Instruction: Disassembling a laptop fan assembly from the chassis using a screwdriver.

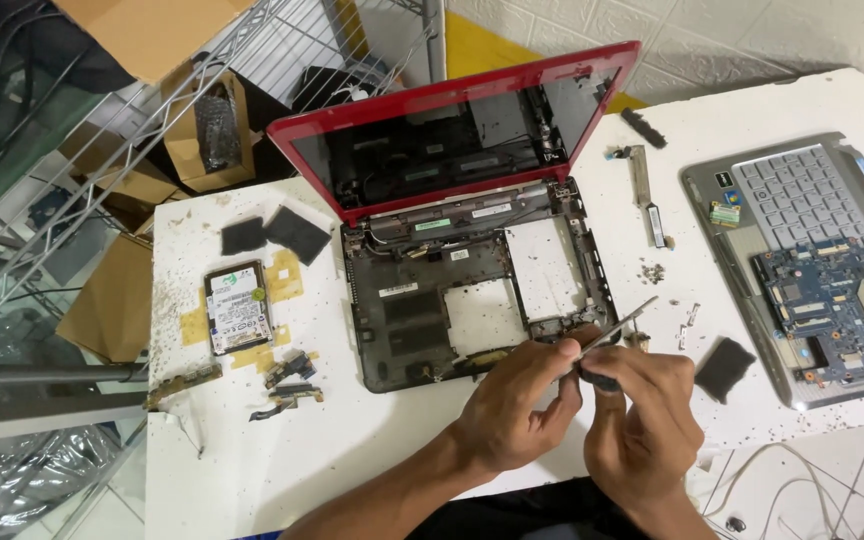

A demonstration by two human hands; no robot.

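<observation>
Two bare hands are meeting over the near edge of a white table (252,470) in the head view. The left hand (517,405) is curling its fingers inward, its fingertips pinching something small that is hidden from view, right against the right hand. The right hand (642,420) is gripping a dark-handled tool whose thin metal shaft (620,327) is pointing up and away from the knuckles.

Just beyond the left hand, a gutted red laptop (452,240) is lying open, its lid tilting back and its emptied base nearly touching the fingers. Just right of the right hand, a small dark foam square (724,368) is resting on the table. Further right, a grey keyboard panel (802,200) is lying with a blue circuit board (837,305) on top of it. Well to the left of the left hand, a hard drive (238,307) is sitting on yellow tape, with small loose connectors (290,385) lying near it.
</observation>
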